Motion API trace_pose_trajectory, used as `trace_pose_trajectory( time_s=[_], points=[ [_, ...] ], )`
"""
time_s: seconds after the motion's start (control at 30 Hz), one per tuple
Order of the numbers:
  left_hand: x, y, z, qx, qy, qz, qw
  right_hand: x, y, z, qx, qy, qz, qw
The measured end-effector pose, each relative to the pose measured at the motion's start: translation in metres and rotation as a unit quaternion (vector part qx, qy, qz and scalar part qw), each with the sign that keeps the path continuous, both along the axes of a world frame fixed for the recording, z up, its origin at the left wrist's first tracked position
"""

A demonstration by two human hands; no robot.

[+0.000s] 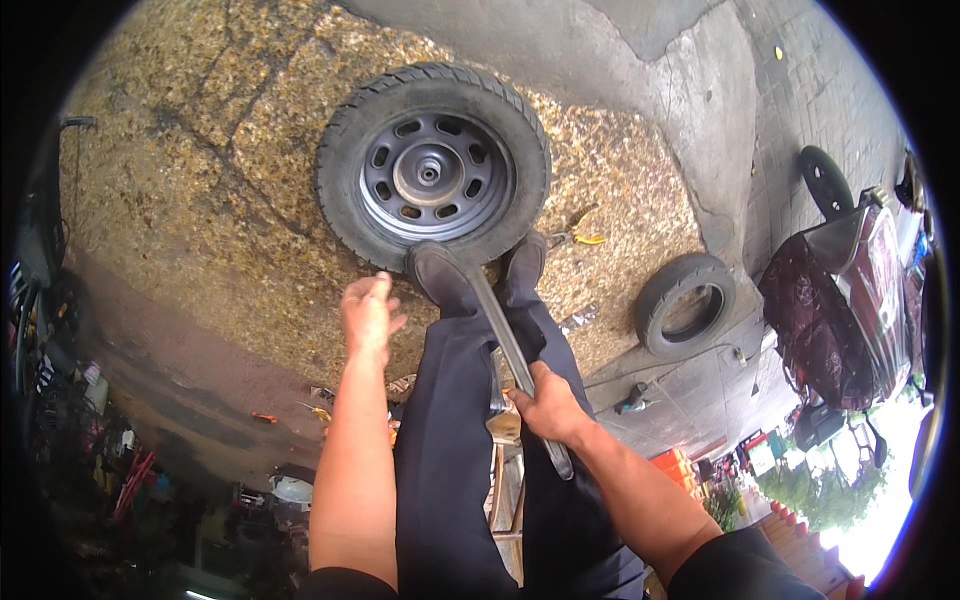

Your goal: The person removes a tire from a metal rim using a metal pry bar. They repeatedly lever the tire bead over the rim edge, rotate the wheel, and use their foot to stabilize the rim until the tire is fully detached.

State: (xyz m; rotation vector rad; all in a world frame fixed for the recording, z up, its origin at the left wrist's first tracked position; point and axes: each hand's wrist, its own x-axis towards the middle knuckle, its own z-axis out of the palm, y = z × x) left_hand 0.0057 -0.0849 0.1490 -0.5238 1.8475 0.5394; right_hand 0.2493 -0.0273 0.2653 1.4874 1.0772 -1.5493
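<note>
Speckled tan stone floor (180, 180), cracked in places, meets smooth grey concrete (700, 100) toward two o'clock. On it lies a dark-grey slotted metal wheel with a black rubber tyre (430, 172), flat, at one o'clock from the left hand (368, 315), the nearer, which hangs empty with fingers loosely parted. At eleven o'clock from the right hand (552, 403), whose fingers wrap a long grey metal bar (510, 345), the wheel meets that bar's line; the bar runs eleven to five, its far tip by the tyre, contact unclear. Toward four o'clock from the wheel rests a loose black rubber tyre (652, 312).

speckled ground (150, 200) with a tyred wheel (430, 173) and yellow-handled tool (590, 239) on it, a black tyre (652, 312) at its edge
</note>
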Motion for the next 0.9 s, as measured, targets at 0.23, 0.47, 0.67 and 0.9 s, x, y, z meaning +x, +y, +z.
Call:
trace_pose_trajectory(
  time_s=[0.23, 0.47, 0.67, 0.9],
  points=[
    [0.031, 0.027, -0.019, -0.008, -0.096, -0.105, 0.99, -0.014, 0.026, -0.02, -0.173, 0.031, -0.183, 0.967],
    [0.039, 0.03, -0.106, 0.032, -0.105, -0.023, 0.994, 0.014, 0.033, -0.058, -0.065, 0.108, 0.005, 0.992],
    [0.04, 0.023, -0.132, 0.026, -0.081, 0.081, 0.993, 0.045, 0.065, -0.113, -0.033, 0.053, 0.118, 0.991],
    [0.042, 0.03, -0.149, 0.034, -0.06, 0.147, 0.987, 0.063, 0.107, -0.185, -0.003, 0.11, 0.167, 0.98]
  ],
)
